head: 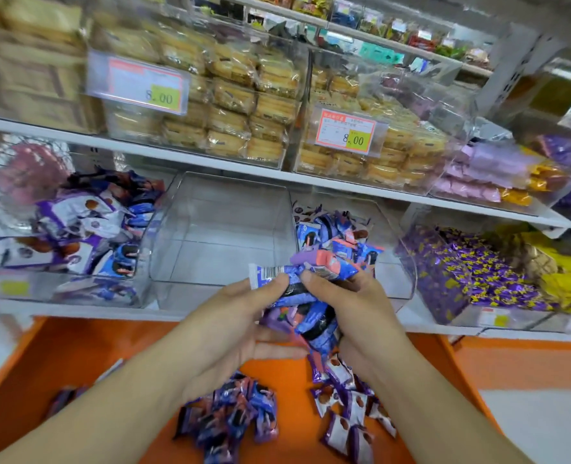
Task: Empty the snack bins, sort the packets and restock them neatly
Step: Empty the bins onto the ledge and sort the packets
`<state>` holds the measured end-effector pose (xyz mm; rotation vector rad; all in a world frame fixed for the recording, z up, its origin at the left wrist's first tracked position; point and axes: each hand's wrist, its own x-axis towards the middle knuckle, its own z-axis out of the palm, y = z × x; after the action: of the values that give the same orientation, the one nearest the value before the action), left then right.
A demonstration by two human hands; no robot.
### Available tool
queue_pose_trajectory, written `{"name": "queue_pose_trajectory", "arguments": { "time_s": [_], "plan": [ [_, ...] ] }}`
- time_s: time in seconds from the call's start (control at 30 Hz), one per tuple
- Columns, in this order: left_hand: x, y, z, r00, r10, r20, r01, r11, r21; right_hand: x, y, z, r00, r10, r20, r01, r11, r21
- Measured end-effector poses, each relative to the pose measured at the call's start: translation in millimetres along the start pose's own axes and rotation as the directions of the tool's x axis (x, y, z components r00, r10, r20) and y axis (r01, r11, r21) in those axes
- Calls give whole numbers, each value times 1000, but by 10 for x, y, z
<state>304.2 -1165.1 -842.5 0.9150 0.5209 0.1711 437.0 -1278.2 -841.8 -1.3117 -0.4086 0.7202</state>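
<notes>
1. Nearest, on the orange tabletop (76, 356), lie two loose heaps: blue packets (230, 420) left, white-and-purple packets (347, 420) right. Their print is too blurred to read.
2. Above them both hands share one bundle of blue packets (310, 313). The left hand (240, 326) cups it from below, thumb on top; the right hand (354, 313) has its fingers curled over the far side. How many packets is hidden.
3. The bundle's top packet lies crosswise, long axis left to right.
4. Straight ahead, just beyond the fingertips, sits the empty clear bin (220, 236), equally near either hand.
5. The part-filled bin (394, 262) stands right; mixed bin (76, 236) left.
</notes>
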Motion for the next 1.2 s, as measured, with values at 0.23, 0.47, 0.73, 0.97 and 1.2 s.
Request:
{"name": "queue_pose_trajectory", "arguments": {
  "time_s": [0.23, 0.47, 0.73, 0.97, 1.2],
  "plan": [
    [-50, -13, -118, 997, 33, -76, -40, 995, -94, 5, -16, -79, 992, 113, -58, -108, 990, 88],
    [16, -35, -319, 998, 56, -34, -59, 992, -110, 128, 101, -220, 986, 169, 9, -169, 986, 0],
    [-94, -89, -487, 996, 66, -56, -49, 964, 263, 86, 463, -293, 978, 207, 40, -195, 959, -206],
    [-209, 113, -963, 967, 167, -194, -35, 836, 547, 217, 1482, -238, 907, 422, -7, -361, 768, -530],
    [-166, 167, -1344, 982, 146, -118, -9, 665, 746, 687, 2562, -24, 850, 505, -151, -503, 692, -519]
  ]
}}
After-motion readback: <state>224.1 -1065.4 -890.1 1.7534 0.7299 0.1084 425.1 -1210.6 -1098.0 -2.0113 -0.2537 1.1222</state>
